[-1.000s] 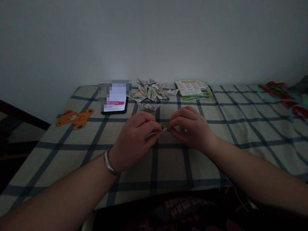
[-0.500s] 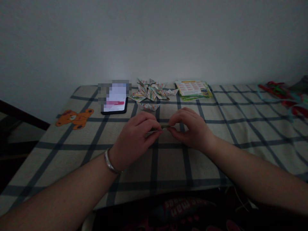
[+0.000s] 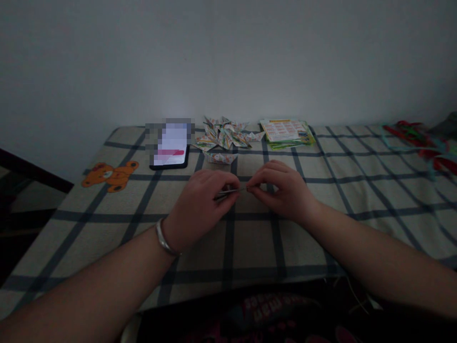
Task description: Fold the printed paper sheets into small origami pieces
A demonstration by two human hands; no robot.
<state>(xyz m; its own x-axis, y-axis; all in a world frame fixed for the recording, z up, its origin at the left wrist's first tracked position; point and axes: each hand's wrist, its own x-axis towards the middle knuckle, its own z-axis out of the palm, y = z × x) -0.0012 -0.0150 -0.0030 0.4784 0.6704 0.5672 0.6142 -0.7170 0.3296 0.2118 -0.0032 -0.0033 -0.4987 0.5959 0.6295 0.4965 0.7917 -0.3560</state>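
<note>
Between my two hands is a small folded piece of paper (image 3: 242,189), seen almost edge-on, a little above the checked cloth. My left hand (image 3: 205,197), with a silver bangle at the wrist, pinches its left part between thumb and fingers. Thumb and forefinger of my right hand (image 3: 282,188) are closed on its right tip. Most of the paper is hidden by the left fingers. Just beyond the hands lies a single folded paper piece (image 3: 220,157). Behind that is a pile of pointed, printed folded paper pieces (image 3: 226,134).
A phone (image 3: 170,145) with a lit screen lies at the back left. Nearer the left edge is an orange bear cutout (image 3: 110,176). A stack of printed leaflets (image 3: 286,133) lies by the wall. Red and green ribbon-like items (image 3: 421,143) are at the far right of the checked tablecloth (image 3: 250,243).
My left fingers have shifted slightly and curl more over the paper. The right fingertips have moved a little left, and less of the paper shows between the hands.
</note>
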